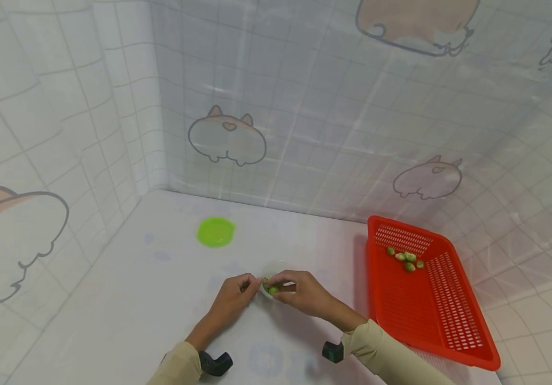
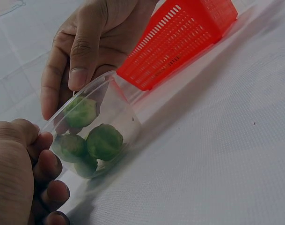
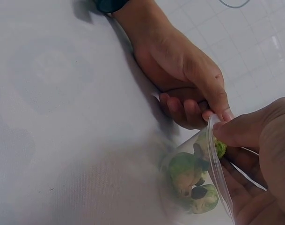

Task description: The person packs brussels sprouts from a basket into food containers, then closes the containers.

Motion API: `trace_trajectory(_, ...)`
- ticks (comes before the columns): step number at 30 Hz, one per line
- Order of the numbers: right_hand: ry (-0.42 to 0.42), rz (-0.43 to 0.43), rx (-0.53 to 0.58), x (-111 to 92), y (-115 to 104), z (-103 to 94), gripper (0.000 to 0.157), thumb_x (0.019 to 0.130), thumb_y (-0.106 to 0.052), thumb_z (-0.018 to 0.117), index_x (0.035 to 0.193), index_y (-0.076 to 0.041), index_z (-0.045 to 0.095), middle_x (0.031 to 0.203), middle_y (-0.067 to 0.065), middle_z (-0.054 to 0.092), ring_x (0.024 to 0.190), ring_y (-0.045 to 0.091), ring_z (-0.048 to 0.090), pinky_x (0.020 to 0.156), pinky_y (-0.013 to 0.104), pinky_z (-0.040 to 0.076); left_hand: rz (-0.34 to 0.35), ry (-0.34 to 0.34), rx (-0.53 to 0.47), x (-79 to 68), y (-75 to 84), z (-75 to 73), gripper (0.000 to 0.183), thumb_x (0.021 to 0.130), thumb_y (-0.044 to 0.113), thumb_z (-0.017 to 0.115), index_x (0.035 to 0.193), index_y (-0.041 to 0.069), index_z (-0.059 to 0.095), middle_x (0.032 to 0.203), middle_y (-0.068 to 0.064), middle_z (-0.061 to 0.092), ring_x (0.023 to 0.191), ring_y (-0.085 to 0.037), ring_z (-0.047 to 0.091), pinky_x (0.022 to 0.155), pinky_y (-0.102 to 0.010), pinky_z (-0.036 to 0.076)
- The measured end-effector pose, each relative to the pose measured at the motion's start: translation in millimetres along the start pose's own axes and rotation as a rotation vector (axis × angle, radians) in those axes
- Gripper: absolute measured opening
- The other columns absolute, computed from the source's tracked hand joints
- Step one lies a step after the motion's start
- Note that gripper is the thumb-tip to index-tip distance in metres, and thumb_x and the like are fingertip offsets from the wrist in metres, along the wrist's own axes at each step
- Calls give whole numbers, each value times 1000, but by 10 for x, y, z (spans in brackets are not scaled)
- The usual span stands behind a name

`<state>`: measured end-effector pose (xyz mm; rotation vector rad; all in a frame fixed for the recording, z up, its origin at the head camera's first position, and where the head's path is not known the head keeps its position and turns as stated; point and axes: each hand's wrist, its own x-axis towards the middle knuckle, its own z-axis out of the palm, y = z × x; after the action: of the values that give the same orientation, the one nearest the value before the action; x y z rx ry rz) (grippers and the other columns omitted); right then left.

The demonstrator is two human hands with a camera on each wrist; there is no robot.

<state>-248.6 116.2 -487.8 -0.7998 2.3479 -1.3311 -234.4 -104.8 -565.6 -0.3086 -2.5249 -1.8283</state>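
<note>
On the white tabletop stands a small clear plastic bowl, with several green Brussels sprouts inside. My left hand pinches its rim between thumb and forefinger, the other fingers curled beside the wall. From the opposite side my right hand reaches over the rim, fingers down inside the bowl. Its thumb and fingers pinch one Brussels sprout, partly hidden behind the thumb in the right wrist view. The bowl looks slanted in both wrist views.
To the right sits a large red perforated basket, several more sprouts at its far end. A flat lime-green lid-like piece lies beyond the bowl, to the left. Patterned sheeting hangs behind the table and along its sides.
</note>
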Motion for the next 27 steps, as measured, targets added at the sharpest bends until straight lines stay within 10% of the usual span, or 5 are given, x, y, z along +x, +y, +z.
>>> trace_trajectory(27,51,0,13,-50,46,-69,28,90,-5,75,117,-9,72,117,5,71,112,26,68,90,29,54,0,3,14,-1,17,-3,37,99,50,60,79,19,69,66,8,54,66,-11,50,61,-26,40)
